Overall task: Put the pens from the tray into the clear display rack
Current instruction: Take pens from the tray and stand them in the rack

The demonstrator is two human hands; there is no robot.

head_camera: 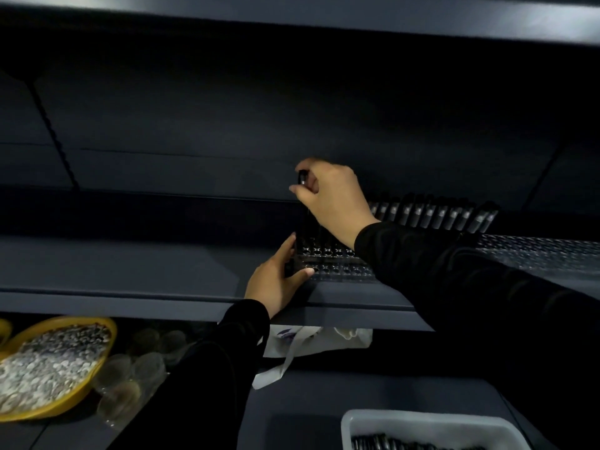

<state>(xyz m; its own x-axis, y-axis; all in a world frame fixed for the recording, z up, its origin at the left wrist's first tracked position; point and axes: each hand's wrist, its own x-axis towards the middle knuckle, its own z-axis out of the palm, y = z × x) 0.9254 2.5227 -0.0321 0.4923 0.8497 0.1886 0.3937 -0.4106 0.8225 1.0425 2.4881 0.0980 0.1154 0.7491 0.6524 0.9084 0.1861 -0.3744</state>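
Pens (431, 214) stand in a row along the back of the clear rack (334, 271), to the right of the working point; their caps lean slightly right. The rack sits on a dark shelf (130, 271), near its front edge. The right hand (331, 199) pinches the cap end of one dark pen (302, 177) between thumb and fingers, holding it upright over the rack's left end; its lower end is hidden in shadow, so whether it has entered a hole cannot be told. The left hand (276, 280) grips the rack's left front corner, thumb on the front edge. More pens lie in a white tray (422, 423) on the lower surface. A yellow bowl (52, 362) of pale beads and a white bag (311, 345) are under the shelf.
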